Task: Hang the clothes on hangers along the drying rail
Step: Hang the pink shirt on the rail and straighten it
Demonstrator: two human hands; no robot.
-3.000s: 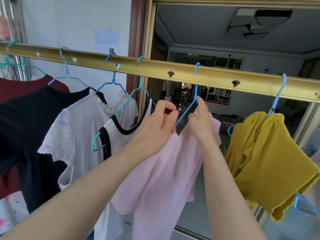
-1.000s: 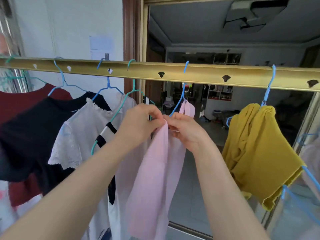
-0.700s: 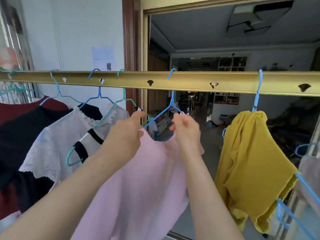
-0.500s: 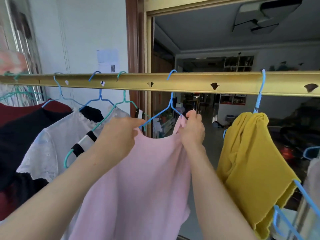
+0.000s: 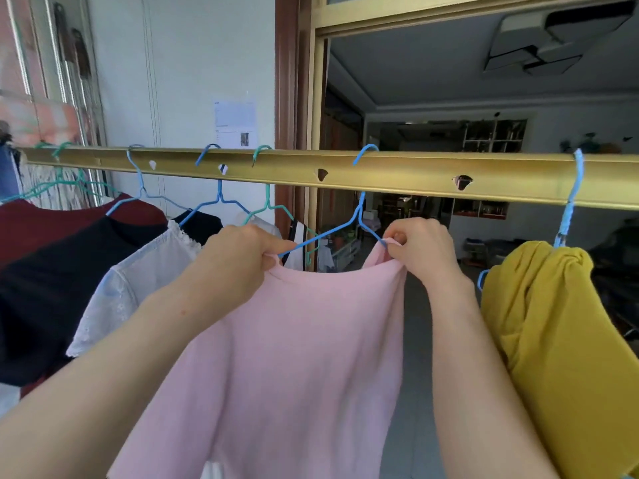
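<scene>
The left hand (image 5: 238,264) pinches the left shoulder of the pink top (image 5: 301,357) at its neckline, fingers curled over the cloth where one arm of the blue hanger (image 5: 359,210) runs in. The right hand (image 5: 425,250) pinches the other shoulder edge against the tip of the hanger's opposite arm. The top hangs flat between the hands, pale pink and plain, with a rounded neckline stretched wide. Its hanger is hooked over the gold drying rail (image 5: 397,172), near the middle.

To the left along the rail, a teal hanger (image 5: 268,202) carries a white top with black trim (image 5: 297,236). Further left, other hangers carry a white lace top (image 5: 138,292), a black top (image 5: 52,271) and a maroon top (image 5: 27,219). To the right, a yellow garment (image 5: 553,323) hangs bunched on a light blue hanger (image 5: 568,209).
</scene>
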